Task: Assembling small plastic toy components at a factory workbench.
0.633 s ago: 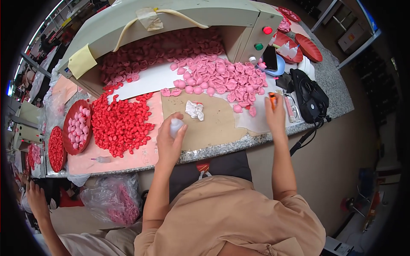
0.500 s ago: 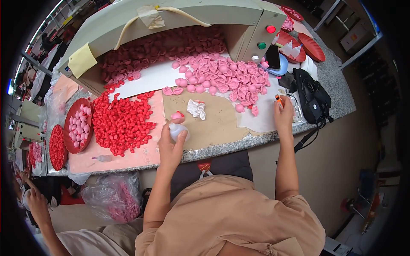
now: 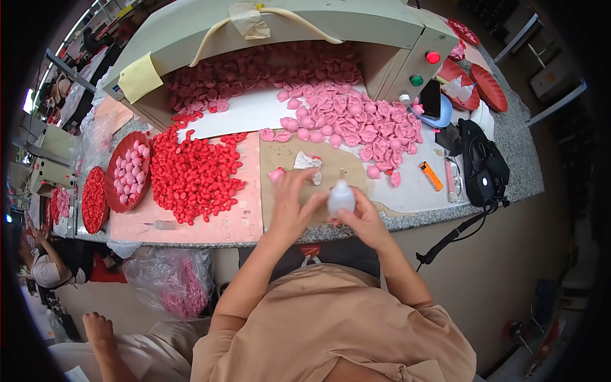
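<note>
My right hand (image 3: 367, 219) is closed around a translucent white squeeze bottle (image 3: 342, 196), held upright over the table's front edge with its nozzle up. Just left of the bottle, my left hand (image 3: 293, 207) has its fingers apart and appears to hold nothing. Beyond those fingers lie a small pink-and-red piece (image 3: 276, 174) and a crumpled white tissue (image 3: 307, 162) on brown paper (image 3: 280, 153). A slim orange object with a dark end (image 3: 431, 176) rests on white paper to the right; its kind I cannot make out.
Red pieces (image 3: 191, 178) are heaped left, beside a red tray (image 3: 116, 191) of pink balls. Pink petal-like cups (image 3: 356, 114) spill from under a grey machine (image 3: 394, 25). A black bag (image 3: 480, 165) and phone (image 3: 430, 95) lie right. A co-worker's hand (image 3: 100, 331) shows lower left.
The orange object has left my right hand and lies on the white paper. My right hand has come to the middle and taken the bottle from my left hand, which has opened.
</note>
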Tool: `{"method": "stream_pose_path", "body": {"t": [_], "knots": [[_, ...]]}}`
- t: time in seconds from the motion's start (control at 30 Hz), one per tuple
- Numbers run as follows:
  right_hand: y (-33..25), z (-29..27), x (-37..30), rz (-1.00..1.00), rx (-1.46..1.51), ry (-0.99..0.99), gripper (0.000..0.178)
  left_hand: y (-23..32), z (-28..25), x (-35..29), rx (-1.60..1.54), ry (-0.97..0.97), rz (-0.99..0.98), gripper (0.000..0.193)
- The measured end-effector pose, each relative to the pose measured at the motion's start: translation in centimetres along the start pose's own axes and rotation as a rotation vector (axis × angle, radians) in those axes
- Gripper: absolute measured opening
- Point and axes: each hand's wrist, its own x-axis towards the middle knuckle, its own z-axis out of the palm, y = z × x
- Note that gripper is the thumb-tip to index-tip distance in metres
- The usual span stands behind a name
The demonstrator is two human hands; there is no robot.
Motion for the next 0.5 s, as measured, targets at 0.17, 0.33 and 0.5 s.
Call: {"method": "stream_pose_path", "body": {"t": [0.17,0.33,0.5], "knots": [[0.5,-2.7,0.0,-0.041,-0.062,0.174,0.040,-1.7,-0.5,2.4,0.824,0.096,0.084,0.022],[-0.1,-2.0,-0.1,-0.028,-0.124,0.177,0.038,-2.0,-0.8,2.8,0.739,0.091,0.087,0.013],[0.0,-1.5,0.4,0.031,-0.165,0.168,0.036,-2.2,-2.0,2.4,0.614,0.177,0.036,0.010]]}}
